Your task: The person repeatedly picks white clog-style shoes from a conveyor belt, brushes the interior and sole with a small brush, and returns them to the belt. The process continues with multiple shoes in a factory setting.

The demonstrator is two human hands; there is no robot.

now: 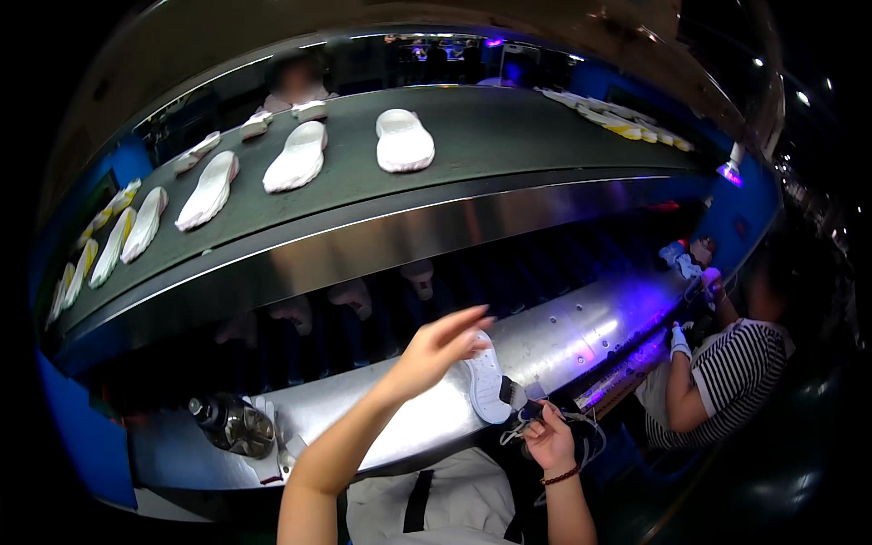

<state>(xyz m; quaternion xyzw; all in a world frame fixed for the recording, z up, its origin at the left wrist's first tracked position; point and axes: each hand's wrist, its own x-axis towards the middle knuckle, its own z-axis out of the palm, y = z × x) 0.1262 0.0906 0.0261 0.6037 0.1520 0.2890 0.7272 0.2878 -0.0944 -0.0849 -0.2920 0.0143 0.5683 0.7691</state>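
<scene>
A white shoe sole (485, 383) stands out over the metal bench in front of me. My left hand (443, 350) is at its upper end, fingers stretched out and apart, the lower fingertips against or just beside the sole; contact there is hard to make out. Low on the sole's right side sits a brush (514, 393) with a dark-edged head, its bristles touching or very near the surface. My right hand (550, 438), with a beaded bracelet at the wrist, is closed round the brush's handle. Pale cords hang around that hand.
A green conveyor belt (350, 195) carries several white soles (405, 141). Under it, shoe uppers (420, 277) hang in a dark recess. A dark bottle (238, 427) stands on the metal bench (363, 413). At right a co-worker in a striped shirt (740, 368) works under purple light.
</scene>
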